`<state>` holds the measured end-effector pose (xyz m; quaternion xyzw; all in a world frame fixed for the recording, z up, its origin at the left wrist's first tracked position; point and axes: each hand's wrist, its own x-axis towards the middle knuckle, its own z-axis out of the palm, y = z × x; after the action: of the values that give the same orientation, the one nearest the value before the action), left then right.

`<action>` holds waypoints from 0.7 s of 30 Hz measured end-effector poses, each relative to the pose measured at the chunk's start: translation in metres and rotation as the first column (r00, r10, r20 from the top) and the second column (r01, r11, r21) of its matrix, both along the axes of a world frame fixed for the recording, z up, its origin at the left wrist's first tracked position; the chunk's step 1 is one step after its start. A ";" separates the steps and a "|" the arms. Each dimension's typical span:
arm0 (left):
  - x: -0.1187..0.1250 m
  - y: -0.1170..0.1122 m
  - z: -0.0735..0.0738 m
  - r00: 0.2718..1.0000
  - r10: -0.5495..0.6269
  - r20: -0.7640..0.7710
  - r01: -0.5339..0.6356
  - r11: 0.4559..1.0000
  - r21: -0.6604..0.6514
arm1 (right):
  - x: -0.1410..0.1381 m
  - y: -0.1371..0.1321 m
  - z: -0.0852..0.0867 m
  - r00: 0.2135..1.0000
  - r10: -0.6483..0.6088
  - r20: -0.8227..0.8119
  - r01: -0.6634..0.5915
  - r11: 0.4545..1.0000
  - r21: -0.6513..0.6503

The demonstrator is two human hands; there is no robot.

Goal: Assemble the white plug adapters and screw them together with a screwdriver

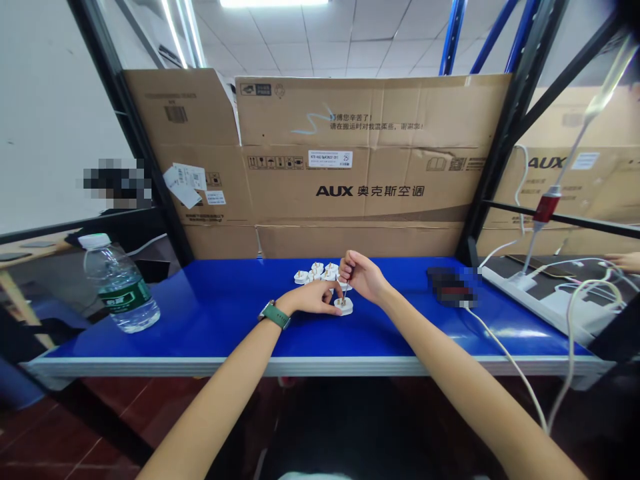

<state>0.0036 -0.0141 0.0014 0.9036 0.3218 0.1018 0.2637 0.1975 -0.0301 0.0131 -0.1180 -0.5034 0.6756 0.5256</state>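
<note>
On the blue tabletop (225, 313), a white plug (343, 307) with metal pins pointing up lies flat. The thumb and fingers of my left hand (315, 297) are closed around its left and far sides. Above it, my right hand (365, 275) is curled around a thin tool with a slim metal shaft, which looks like a small screwdriver (347, 289); its handle is hidden in my fingers. The shaft points down at the plug, and whether its tip touches cannot be seen. Just behind my hands sit several similar white plugs (301, 277) in a cluster, partly covered by my fingers.
A water bottle (123, 287) stands at the left end. Toward the right lies a dark blurred device (453, 287) with a white cable (500, 347). A power strip (530, 293) runs along the right edge. Cardboard (370, 200) closes off the back; another person's hand (625, 261) shows far right.
</note>
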 end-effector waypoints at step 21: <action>-0.001 0.006 -0.003 0.969 -0.114 0.219 0.127 0.991 -0.047 | 0.004 0.012 -0.007 0.995 -0.065 -0.074 0.051 0.984 -0.172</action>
<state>0.0030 -0.0080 -0.0013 0.8967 0.2387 0.1732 0.3300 0.2013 -0.0177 0.0058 -0.1502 -0.4189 0.7047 0.5526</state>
